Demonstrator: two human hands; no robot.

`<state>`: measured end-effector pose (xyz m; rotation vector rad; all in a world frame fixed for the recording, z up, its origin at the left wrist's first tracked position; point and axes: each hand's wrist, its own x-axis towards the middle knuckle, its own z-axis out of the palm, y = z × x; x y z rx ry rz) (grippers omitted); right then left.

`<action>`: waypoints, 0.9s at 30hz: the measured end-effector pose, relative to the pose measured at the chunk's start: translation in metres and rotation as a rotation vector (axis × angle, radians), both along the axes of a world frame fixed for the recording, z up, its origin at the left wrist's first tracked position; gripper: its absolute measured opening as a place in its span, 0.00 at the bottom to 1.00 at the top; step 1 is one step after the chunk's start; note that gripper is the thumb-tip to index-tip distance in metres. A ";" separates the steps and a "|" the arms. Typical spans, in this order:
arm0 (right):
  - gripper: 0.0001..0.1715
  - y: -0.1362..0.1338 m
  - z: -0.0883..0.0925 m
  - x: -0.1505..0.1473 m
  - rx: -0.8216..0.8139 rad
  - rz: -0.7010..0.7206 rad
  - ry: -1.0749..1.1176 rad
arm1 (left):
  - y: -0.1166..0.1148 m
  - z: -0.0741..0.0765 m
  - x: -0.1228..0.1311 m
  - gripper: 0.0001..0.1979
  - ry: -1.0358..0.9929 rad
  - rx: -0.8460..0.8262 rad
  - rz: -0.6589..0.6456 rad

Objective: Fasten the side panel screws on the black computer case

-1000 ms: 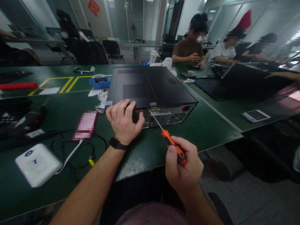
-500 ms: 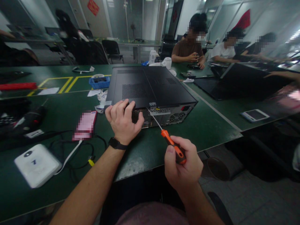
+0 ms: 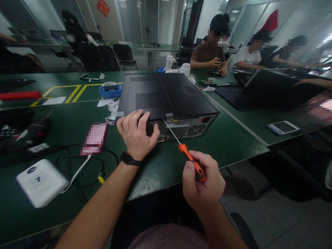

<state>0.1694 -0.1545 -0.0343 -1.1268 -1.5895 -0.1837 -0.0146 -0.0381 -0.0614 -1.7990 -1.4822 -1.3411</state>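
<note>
A black desktop computer case (image 3: 178,97) lies flat on the green table, its rear panel with the fan grille facing me. My left hand (image 3: 137,133) rests on the near left edge of the case, fingers spread over the rim and thumb apart; it grasps nothing. My right hand (image 3: 203,180) is wrapped around the orange and black handle of a screwdriver (image 3: 192,162). The thin shaft slants up to the left, and its tip meets the top of the rear panel, just left of a small label. What lies under the tip is too small to make out.
To the left are a pink-red phone (image 3: 94,138), a white power bank (image 3: 41,183) with a cable, and a power drill (image 3: 33,133). A blue bin (image 3: 110,91) stands behind crumpled paper. Another phone (image 3: 283,127) lies right. Several people sit across the table and beyond.
</note>
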 end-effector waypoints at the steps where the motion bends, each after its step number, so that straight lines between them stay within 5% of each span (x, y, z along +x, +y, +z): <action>1: 0.13 0.000 0.000 0.000 -0.002 0.002 0.000 | 0.000 0.000 0.000 0.24 0.002 0.003 -0.001; 27: 0.14 -0.003 -0.010 0.002 -0.060 -0.070 0.032 | 0.001 0.000 0.000 0.23 0.009 0.004 0.009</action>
